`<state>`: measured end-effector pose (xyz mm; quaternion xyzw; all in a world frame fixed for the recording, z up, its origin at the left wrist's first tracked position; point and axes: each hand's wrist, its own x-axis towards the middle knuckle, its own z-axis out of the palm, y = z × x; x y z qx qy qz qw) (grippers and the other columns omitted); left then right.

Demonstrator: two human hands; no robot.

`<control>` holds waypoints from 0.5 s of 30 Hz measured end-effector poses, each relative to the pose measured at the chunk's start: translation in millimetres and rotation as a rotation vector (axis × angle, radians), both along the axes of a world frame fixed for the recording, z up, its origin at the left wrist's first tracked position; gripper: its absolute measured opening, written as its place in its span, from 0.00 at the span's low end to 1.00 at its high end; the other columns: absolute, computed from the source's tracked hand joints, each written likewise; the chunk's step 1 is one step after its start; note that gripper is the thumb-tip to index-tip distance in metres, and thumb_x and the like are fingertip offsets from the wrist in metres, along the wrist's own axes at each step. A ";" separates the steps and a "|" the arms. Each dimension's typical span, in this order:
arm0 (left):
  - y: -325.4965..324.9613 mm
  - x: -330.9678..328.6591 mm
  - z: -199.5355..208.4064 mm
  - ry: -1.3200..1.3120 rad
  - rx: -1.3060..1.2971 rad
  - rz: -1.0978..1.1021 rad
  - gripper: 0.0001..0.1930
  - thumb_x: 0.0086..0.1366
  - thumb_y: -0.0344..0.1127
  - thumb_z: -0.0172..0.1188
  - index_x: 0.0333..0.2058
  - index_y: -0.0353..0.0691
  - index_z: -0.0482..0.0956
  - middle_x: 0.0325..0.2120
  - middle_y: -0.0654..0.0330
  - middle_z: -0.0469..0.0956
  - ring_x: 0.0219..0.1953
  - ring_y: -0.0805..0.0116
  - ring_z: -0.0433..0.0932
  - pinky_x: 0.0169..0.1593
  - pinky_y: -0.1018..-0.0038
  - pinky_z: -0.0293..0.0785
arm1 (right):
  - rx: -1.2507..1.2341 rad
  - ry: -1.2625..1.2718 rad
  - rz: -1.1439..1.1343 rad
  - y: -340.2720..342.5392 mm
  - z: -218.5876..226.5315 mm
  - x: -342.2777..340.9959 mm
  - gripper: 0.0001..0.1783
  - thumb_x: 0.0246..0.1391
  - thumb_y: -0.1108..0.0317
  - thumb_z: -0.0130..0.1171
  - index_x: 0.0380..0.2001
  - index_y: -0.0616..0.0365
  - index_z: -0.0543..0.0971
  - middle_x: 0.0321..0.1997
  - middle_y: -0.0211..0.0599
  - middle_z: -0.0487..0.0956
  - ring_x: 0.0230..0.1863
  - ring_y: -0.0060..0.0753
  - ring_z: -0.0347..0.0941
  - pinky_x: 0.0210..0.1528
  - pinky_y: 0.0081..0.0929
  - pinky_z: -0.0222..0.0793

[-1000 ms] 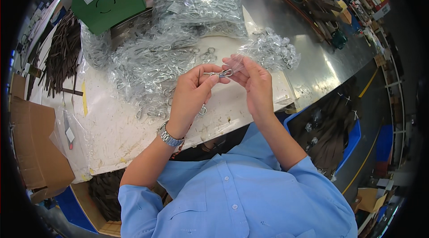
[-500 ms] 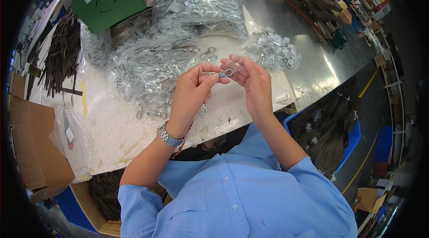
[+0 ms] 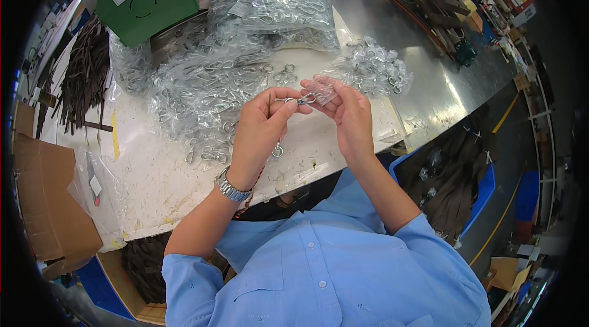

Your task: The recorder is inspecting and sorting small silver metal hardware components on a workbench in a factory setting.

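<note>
Between the thumb and fingers of my left hand [image 3: 260, 126] is a silvery snap hook [image 3: 306, 99], its clip end pointing right. My right hand [image 3: 351, 119] pinches a small clear plastic bag [image 3: 321, 89] beside the hook's tip; whether the tip sits inside the bag is hard to make out. Another metal ring [image 3: 277, 151] shows below my left palm, and what it belongs to is hidden. Left of my hands lies a wide heap of bagged snap hooks [image 3: 202, 91]. Two loose snap hooks [image 3: 284, 74] rest just beyond my fingers.
A pile of small clear bags [image 3: 377, 66] lies to the right. Behind stand large filled bags [image 3: 291, 5] and a green machine [image 3: 147, 2]. Dark strips [image 3: 89, 69] lie at the left, near a cardboard box [image 3: 52, 198]. A blue bin [image 3: 478, 201] stands lower right.
The clear bag has shifted and spread over my right fingers, and the snap hook has tilted slightly. Both hands stay in nearly the same place.
</note>
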<state>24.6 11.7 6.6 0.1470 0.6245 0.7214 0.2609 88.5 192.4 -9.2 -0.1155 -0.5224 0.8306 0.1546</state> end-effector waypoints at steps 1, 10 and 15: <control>0.4 -0.1 0.1 -0.001 0.000 -0.001 0.11 0.77 0.31 0.60 0.54 0.35 0.83 0.38 0.60 0.92 0.21 0.88 0.66 0.25 0.85 0.64 | 0.000 -0.001 -0.001 -0.8 0.3 0.4 0.25 0.79 0.59 0.47 0.59 0.73 0.79 0.58 0.61 0.86 0.58 0.45 0.87 0.66 0.41 0.81; 2.7 2.9 -6.4 -0.026 0.108 0.063 0.06 0.77 0.32 0.62 0.45 0.34 0.82 0.35 0.60 0.91 0.20 0.87 0.66 0.24 0.83 0.62 | -0.015 -0.001 0.065 -20.6 1.4 7.4 0.26 0.81 0.58 0.46 0.63 0.71 0.77 0.60 0.59 0.85 0.60 0.42 0.85 0.69 0.39 0.78; 4.3 3.3 -10.4 0.079 -0.081 0.075 0.07 0.75 0.34 0.66 0.38 0.36 0.81 0.25 0.64 0.88 0.19 0.88 0.67 0.26 0.83 0.61 | -0.114 -0.025 0.035 -38.2 1.5 15.2 0.28 0.83 0.54 0.48 0.65 0.70 0.77 0.63 0.50 0.84 0.59 0.33 0.83 0.68 0.32 0.76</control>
